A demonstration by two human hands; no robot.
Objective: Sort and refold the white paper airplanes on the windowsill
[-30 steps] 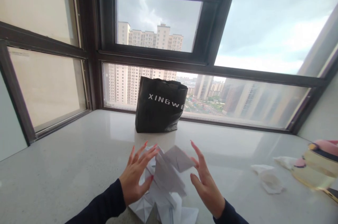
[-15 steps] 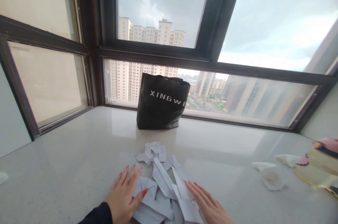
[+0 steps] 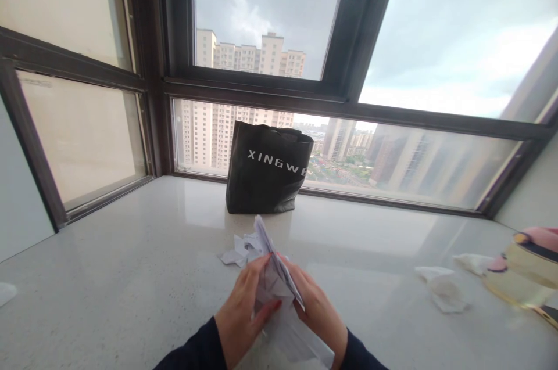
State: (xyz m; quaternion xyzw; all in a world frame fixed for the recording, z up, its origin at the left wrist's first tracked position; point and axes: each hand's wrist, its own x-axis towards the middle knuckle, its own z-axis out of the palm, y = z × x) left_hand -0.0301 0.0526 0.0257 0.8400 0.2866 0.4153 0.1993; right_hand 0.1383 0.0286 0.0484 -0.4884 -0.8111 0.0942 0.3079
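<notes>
Fingers (image 3: 258,264) of both hands (image 3: 239,307) (image 3: 322,307), half-curled, clasp folded papers (image 3: 271,284); black bag (image 3: 267,178) stands, contents hidden.

1. Black, soft-sided, upright bag (image 3: 267,184): bears a single line of pale capital lettering (image 3: 276,162), legible as "XINGWE". The line slopes down toward the right across the upper part of the front face; its last visible letter, "E", meets the bag's right edge, where it is partly cut off.
2. Beige, dark-framed lower-left window pane (image 3: 82,137): faint marks near its top-left corner, too indistinct to read.
</notes>
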